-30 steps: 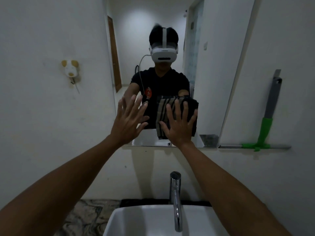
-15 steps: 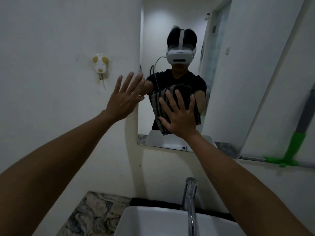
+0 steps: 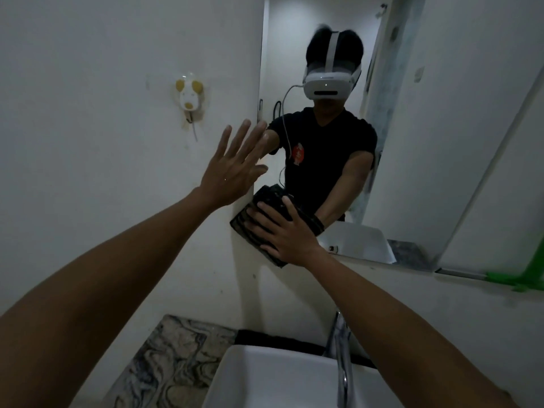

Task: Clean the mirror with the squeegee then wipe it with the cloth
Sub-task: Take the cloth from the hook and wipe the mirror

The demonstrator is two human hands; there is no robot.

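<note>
On the wall above the basin, one mirror (image 3: pixel 412 142) runs up and to the right from the cloth, so the unwiped glass lies that way from the right hand (image 3: pixel 287 231). That hand presses flat, fingers spread, on the one dark cloth (image 3: pixel 266 201) at the mirror's lower left corner; the cloth overlaps the mirror's edge onto the wall. The left hand (image 3: pixel 232 169) is open, empty, fingers splayed, by the mirror's left edge above the cloth; whether it touches the surface I cannot tell. One green squeegee (image 3: pixel 527 278) rests well apart on the ledge at far right, nearer the right arm.
</note>
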